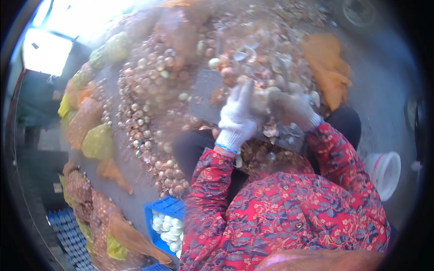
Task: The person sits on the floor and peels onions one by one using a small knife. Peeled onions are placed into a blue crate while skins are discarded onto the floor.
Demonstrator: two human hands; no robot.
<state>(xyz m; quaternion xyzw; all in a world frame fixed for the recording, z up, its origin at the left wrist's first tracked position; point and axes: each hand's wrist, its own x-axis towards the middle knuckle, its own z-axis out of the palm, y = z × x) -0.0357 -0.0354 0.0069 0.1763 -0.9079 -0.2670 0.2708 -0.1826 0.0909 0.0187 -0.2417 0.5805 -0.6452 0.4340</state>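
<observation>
My left hand (pixel 239 111), in a white knitted glove with a blue-edged cuff, reaches over a grey board (pixel 205 101) lying by my knees. Its fingers curl around a pale round thing (pixel 260 97), apparently an onion, though blur hides its outline. Close against it is my right hand (pixel 293 105), in a dirtier glove; whether it grips a tool cannot be made out. Unpeeled onions (pixel 228 75) sit just beyond my left fingertips. Loose onion skins (pixel 257 57) are heaped past both hands, and more skins (pixel 271 157) lie between my legs.
Many unpeeled onions (pixel 142 111) spread over the floor to the left. Beside my left elbow, a blue plastic crate (pixel 166 205) holds peeled white onions (pixel 169 228). Full mesh sacks (pixel 98 141) line the left side. An orange mesh sack (pixel 323 64) and a white bucket (pixel 385 176) are at the right.
</observation>
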